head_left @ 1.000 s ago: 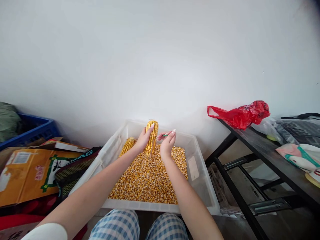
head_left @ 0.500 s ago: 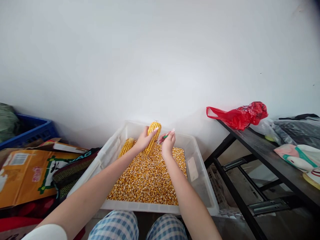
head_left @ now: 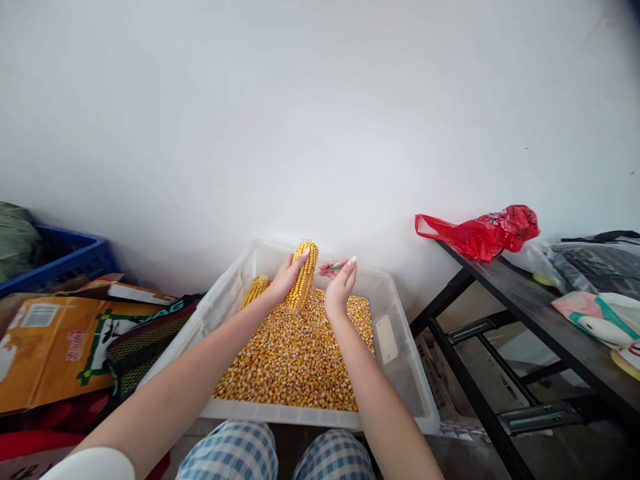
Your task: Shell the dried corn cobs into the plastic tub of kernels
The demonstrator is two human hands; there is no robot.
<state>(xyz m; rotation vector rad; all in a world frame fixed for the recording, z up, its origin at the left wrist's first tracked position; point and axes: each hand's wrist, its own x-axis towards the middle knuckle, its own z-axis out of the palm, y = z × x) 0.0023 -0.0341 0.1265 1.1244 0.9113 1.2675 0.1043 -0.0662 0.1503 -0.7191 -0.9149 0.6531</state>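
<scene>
Both bare forearms reached forward and converged over the white tub (head_left: 400, 347). The left hand (head_left: 284, 278) curled around a corn cob (head_left: 303, 275), thumb up along its side, holding it nearly upright. The right hand (head_left: 340, 287) sat just beside it — wrist bent, fingertips pinched on a thin green tool (head_left: 335, 267).
</scene>
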